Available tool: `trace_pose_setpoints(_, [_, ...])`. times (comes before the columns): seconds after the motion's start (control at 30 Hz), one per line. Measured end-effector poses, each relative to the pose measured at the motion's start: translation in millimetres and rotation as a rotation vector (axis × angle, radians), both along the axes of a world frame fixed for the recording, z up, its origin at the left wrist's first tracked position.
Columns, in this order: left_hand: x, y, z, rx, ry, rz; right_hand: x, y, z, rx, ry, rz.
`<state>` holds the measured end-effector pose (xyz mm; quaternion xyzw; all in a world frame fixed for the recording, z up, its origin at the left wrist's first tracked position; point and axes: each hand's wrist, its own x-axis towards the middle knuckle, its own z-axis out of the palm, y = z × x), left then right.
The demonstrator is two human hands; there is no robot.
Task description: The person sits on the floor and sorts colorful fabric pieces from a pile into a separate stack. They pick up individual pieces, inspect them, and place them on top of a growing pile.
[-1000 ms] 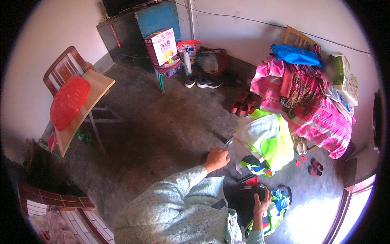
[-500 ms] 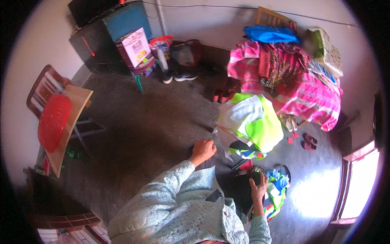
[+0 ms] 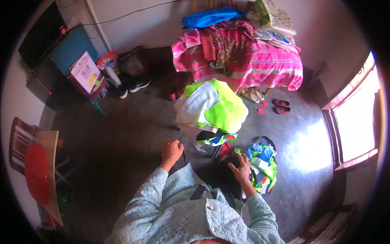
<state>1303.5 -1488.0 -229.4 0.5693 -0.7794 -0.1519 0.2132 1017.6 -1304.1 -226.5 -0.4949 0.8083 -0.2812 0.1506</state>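
Observation:
My left hand (image 3: pixel 172 152) is over my dark-clad left knee, its fingers curled in. Whatever lies under them, if anything, is hidden. Over the right knee lies my right hand (image 3: pixel 242 171), thumb and fingers apart, with nothing visible in it. In front of both hands, a stack of white and lime-green cloth pieces (image 3: pixel 221 103) sits raised above the floor, its support mostly hidden. Beside my right hand is a heap of blue, green and white cloth scraps (image 3: pixel 263 164). A small red piece (image 3: pixel 224 149) shows between the stack and my knees.
A bed with a pink checked cover (image 3: pixel 268 69) stands at the back. Dark red shoes (image 3: pixel 281 106) and pale shoes (image 3: pixel 252 95) lie near it. At left is a board-topped table with a red oval tray (image 3: pixel 35 173). A white box (image 3: pixel 85 73) stands far left.
The whole view has swung to the right, so the room appears shifted left. Both hands stay over my knees, and the cloth stack and scraps keep their places.

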Motion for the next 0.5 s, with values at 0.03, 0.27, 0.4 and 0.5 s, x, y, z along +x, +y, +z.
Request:
trace_pose_setpoints(0.03, [0, 0, 2, -0.004, 0.007, -0.013, -1, 0, -1, 0.012, -0.003, -0.004])
trace_pose_setpoints(0.27, [0, -2, 0, 0.026, -0.03, -0.015, -4, 2, -3, -0.001, -0.045, 0.014])
trace_pose_setpoints(0.4, [-3, 1, 10, 0.051, -0.066, -0.005, -3, 3, 2, 0.023, -0.027, 0.006])
trace_pose_setpoints(0.5, [-1, 0, 6, 0.051, -0.078, 0.006, -2, 3, 1, 0.016, -0.031, 0.006])
